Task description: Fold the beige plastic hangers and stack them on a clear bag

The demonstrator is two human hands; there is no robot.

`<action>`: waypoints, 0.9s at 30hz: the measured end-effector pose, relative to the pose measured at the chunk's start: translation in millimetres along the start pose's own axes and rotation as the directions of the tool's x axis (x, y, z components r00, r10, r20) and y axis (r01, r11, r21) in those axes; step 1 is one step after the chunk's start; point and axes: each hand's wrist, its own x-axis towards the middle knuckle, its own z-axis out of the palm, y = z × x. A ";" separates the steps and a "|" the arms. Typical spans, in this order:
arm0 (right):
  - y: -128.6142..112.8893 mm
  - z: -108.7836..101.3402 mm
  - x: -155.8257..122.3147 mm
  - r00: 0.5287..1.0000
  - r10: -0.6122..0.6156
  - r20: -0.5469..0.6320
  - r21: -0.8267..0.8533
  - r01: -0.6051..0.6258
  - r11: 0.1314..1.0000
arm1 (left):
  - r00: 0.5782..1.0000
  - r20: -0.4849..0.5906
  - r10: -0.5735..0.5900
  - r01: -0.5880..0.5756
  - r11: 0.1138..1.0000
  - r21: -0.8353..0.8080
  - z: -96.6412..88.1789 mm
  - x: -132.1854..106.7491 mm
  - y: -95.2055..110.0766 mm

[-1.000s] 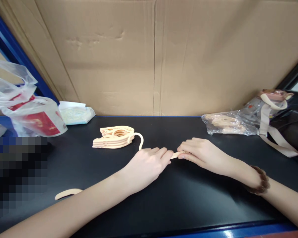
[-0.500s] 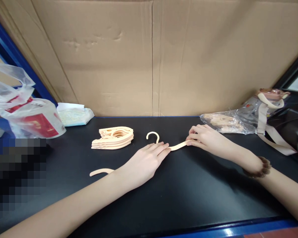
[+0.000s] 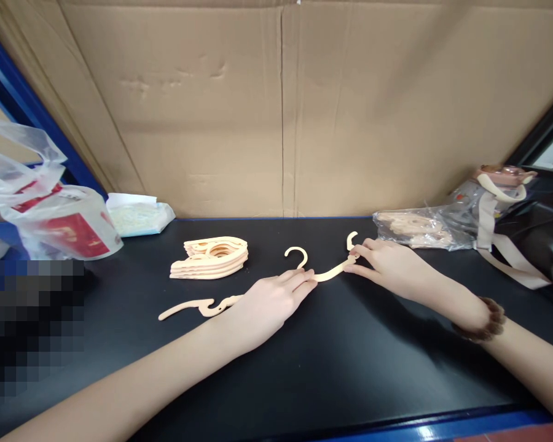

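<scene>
A beige folding clothes hanger [image 3: 330,273] lies on the black table, partly unfolded. My left hand [image 3: 276,301] rests over its middle, fingers together and holding it just below the curved hook [image 3: 299,253]. Out past my left wrist stretches the hanger's left arm [image 3: 188,306], with a hinge and notch showing. At the other end, my right hand [image 3: 382,261] pinches the joint of the right arm between thumb and fingers. A short end piece [image 3: 351,239] sticks up beyond those fingertips. The hanger's centre is hidden under my left hand.
Behind my left hand sits a stack of folded beige hangers [image 3: 209,258]. A clear bag of beige pieces [image 3: 415,228] and a dark bag with a pale strap [image 3: 511,258] are at right. At left stand a plastic-bagged tub [image 3: 76,227] and a tissue pack [image 3: 141,216]. Cardboard [image 3: 203,123] walls the back.
The hanger has shifted, its hook now further right. Its right end piece now shows, swung upward by my right hand. More of the left arm has come into view beside my left forearm.
</scene>
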 end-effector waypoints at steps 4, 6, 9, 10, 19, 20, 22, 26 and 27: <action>-0.3 2.4 0.1 0.999 -0.033 0.005 0.015 0.033 0.999 | 0.999 -0.034 0.012 -0.012 1.000 0.018 3.6 1.4 0.4; 0.3 4.7 0.1 0.999 -0.050 -0.008 0.048 0.050 0.998 | 0.998 -0.064 0.018 -0.016 1.000 0.023 6.3 1.9 0.2; 0.0 6.9 -0.1 0.998 -0.067 -0.018 0.123 0.069 0.990 | 0.996 -0.080 0.024 -0.021 0.999 0.037 8.4 2.2 0.4; -0.5 7.0 -0.2 0.997 -0.072 -0.015 0.140 0.073 0.988 | 0.996 -0.082 0.027 -0.023 0.999 0.043 8.5 2.3 0.7; -5.9 -2.3 1.1 0.980 -0.185 0.078 0.208 0.165 0.964 | 0.995 -0.088 0.045 -0.042 0.998 0.036 6.8 2.6 2.4; -5.3 -2.9 0.6 0.980 -0.186 0.076 0.200 0.168 0.965 | 0.995 -0.089 0.047 -0.045 0.999 0.031 6.8 2.5 2.6; -2.2 -3.0 -1.2 0.980 -0.188 0.064 0.137 0.178 0.974 | 0.994 -0.092 0.057 -0.055 0.998 0.026 6.9 2.3 2.8; 10.3 -0.4 -6.8 0.990 -0.126 0.055 -0.126 0.132 0.983 | 0.990 -0.130 0.060 -0.053 0.997 0.060 6.0 3.0 3.1; 13.8 0.3 -7.9 0.993 -0.095 0.070 -0.191 0.107 0.976 | 0.990 -0.133 0.050 -0.041 0.997 0.070 4.8 3.7 3.4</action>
